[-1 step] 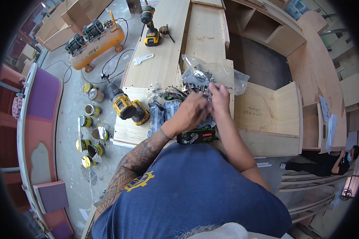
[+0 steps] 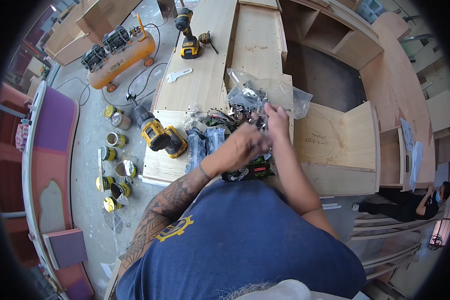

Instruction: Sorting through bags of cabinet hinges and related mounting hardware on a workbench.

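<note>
My left hand is curled, its fingertips blurred beside my right wrist; what they grip is hidden. My right hand, thumb uppermost, is closed on a small dark metal fitting, too blurred to name more exactly. Just beyond the hands, a clear plastic bag lies with shiny metal hardware at its opening. Blue-grey plastic packets lie left of my left hand. Under my hands, against my shirt, sits a black and green package.
A yellow and black drill lies at the bench's left edge; another power driver stands farther off near a flat white tool. Open cans and an orange compressor are on the floor. An open wooden cabinet is at right.
My left hand has come slightly down and toward my body, showing more of the metal pieces beyond it. My right hand has barely shifted.
</note>
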Available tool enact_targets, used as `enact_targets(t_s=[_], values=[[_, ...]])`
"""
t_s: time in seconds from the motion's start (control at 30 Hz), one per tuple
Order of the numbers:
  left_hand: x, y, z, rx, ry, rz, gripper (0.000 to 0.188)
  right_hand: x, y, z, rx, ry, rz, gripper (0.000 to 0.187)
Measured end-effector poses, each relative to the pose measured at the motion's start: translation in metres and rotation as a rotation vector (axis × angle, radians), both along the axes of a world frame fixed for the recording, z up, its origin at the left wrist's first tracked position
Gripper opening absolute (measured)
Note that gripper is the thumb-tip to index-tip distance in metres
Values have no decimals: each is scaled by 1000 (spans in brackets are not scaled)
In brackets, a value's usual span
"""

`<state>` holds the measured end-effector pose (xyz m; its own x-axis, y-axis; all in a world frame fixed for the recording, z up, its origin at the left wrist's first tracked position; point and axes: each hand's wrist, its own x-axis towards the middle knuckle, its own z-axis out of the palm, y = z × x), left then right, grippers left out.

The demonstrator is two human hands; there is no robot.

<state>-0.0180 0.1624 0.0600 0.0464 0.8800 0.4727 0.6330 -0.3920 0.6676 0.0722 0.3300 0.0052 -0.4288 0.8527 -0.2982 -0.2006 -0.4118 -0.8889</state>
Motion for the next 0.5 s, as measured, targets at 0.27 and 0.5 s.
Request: enact_targets(t_s=[0.27, 0.5], values=[[-30, -37, 12, -340, -274, 29, 21, 12, 2, 5, -76, 203, 65, 11], [-39, 3, 22, -317, -493, 461, 22, 0, -24, 47, 652, -120, 314, 16]])
